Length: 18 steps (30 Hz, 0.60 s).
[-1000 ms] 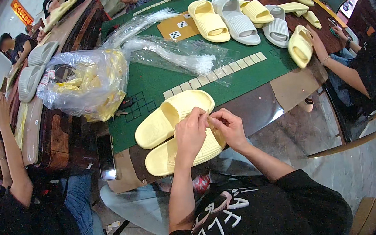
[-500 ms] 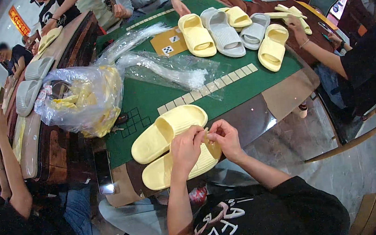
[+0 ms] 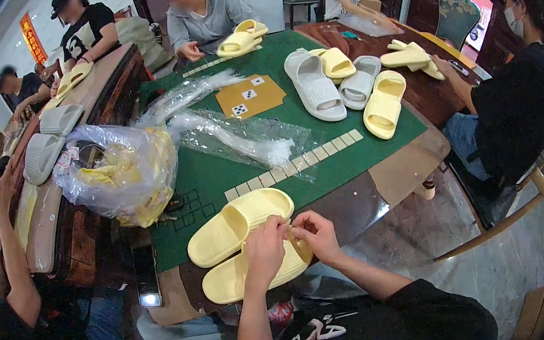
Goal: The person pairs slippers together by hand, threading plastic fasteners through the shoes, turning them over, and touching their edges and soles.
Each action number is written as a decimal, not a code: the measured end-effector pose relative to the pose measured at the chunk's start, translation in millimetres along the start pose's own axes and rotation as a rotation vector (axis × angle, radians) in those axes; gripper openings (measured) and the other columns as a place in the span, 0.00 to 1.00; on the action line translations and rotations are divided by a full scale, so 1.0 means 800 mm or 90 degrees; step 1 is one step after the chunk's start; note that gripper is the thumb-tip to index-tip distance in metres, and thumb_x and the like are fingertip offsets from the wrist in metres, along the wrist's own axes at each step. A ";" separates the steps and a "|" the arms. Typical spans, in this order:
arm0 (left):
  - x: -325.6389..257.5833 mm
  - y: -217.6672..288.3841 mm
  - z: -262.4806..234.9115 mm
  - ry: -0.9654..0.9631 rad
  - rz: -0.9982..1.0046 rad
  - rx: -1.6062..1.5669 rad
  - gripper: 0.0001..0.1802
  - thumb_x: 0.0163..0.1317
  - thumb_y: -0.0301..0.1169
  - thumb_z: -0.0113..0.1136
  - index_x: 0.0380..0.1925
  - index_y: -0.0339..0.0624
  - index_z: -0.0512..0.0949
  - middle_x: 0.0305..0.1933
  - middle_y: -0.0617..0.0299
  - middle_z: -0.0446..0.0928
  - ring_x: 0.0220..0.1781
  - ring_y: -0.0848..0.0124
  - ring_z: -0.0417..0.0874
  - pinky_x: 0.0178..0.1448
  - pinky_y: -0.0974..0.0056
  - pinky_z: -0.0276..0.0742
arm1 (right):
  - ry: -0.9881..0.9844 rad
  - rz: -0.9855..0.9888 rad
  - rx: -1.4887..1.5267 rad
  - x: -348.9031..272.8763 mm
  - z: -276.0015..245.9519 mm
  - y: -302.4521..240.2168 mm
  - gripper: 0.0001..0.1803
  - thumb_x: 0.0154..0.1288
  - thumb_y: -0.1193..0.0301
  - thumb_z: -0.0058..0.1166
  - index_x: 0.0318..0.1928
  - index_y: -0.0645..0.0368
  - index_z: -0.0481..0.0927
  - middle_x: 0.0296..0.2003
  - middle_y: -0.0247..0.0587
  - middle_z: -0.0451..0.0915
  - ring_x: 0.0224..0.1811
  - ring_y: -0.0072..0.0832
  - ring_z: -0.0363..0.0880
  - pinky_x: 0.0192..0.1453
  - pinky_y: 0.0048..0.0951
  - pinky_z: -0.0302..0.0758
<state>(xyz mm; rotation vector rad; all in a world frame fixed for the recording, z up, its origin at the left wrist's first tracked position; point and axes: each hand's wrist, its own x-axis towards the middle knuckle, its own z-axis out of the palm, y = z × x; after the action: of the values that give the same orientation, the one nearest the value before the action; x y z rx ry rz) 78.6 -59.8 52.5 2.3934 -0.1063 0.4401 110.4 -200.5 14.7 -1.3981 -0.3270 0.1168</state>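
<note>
Two yellow slippers lie side by side at the table's near edge: the far slipper (image 3: 222, 234) and the near slipper (image 3: 228, 281), both with ribbed straps. My left hand (image 3: 266, 249) is over the near slipper's strap, its thumb and fingers pinched together. Close beside it my right hand (image 3: 319, 237) is pinched too, at the slippers' toe ends. Fingertips of both hands nearly meet around a small piece between them, too small to name. Part of the near slipper's strap is hidden by my left hand.
Beyond my hands is a row of pale tiles (image 3: 295, 165). Clear bags of thin white strips (image 3: 233, 130) and a plastic bag with yellow pieces (image 3: 126, 167) sit left. Grey slippers (image 3: 316, 86) stand farther right. A phone (image 3: 146, 274) lies near left. Several people work around.
The whole view has tilted upward. The person across has moved a yellow slipper from beside the grey ones toward themselves. My hands stay pinched at the slippers' toe ends.
</note>
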 end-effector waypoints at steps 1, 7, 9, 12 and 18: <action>-0.001 -0.001 0.001 0.012 0.006 -0.009 0.05 0.61 0.30 0.54 0.35 0.42 0.71 0.27 0.54 0.78 0.32 0.56 0.80 0.34 0.53 0.72 | -0.005 -0.007 -0.006 0.000 0.000 0.001 0.05 0.61 0.77 0.56 0.37 0.63 0.75 0.28 0.30 0.76 0.30 0.14 0.73 0.34 0.18 0.72; 0.000 0.003 -0.002 0.018 0.006 0.001 0.05 0.61 0.29 0.55 0.35 0.42 0.72 0.27 0.54 0.78 0.32 0.56 0.81 0.34 0.54 0.73 | -0.036 -0.053 -0.089 -0.002 0.000 0.009 0.06 0.63 0.74 0.55 0.36 0.65 0.76 0.27 0.32 0.76 0.29 0.15 0.72 0.33 0.20 0.71; -0.001 0.000 -0.001 0.015 -0.025 -0.051 0.05 0.61 0.30 0.55 0.33 0.42 0.73 0.26 0.55 0.78 0.31 0.56 0.80 0.34 0.54 0.73 | -0.037 -0.058 -0.084 -0.003 0.004 0.004 0.06 0.64 0.73 0.54 0.37 0.65 0.76 0.28 0.32 0.76 0.29 0.15 0.72 0.33 0.20 0.71; -0.003 -0.002 -0.001 0.035 -0.033 -0.090 0.05 0.61 0.31 0.56 0.33 0.42 0.73 0.25 0.56 0.79 0.29 0.56 0.81 0.32 0.54 0.73 | -0.045 -0.054 -0.084 -0.003 0.007 -0.004 0.06 0.65 0.73 0.53 0.38 0.64 0.76 0.29 0.32 0.76 0.30 0.15 0.72 0.34 0.19 0.71; -0.001 -0.005 0.003 0.037 -0.072 -0.158 0.06 0.61 0.31 0.57 0.33 0.42 0.73 0.24 0.57 0.80 0.28 0.59 0.82 0.31 0.57 0.74 | -0.057 -0.046 -0.096 -0.005 0.002 0.001 0.06 0.67 0.73 0.52 0.40 0.63 0.75 0.33 0.31 0.77 0.34 0.15 0.73 0.39 0.18 0.72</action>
<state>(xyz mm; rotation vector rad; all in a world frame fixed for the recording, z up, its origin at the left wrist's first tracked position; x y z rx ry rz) 79.0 -58.4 48.0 2.1287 -0.0001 0.4172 106.4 -199.8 13.9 -1.5302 -0.4688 0.0966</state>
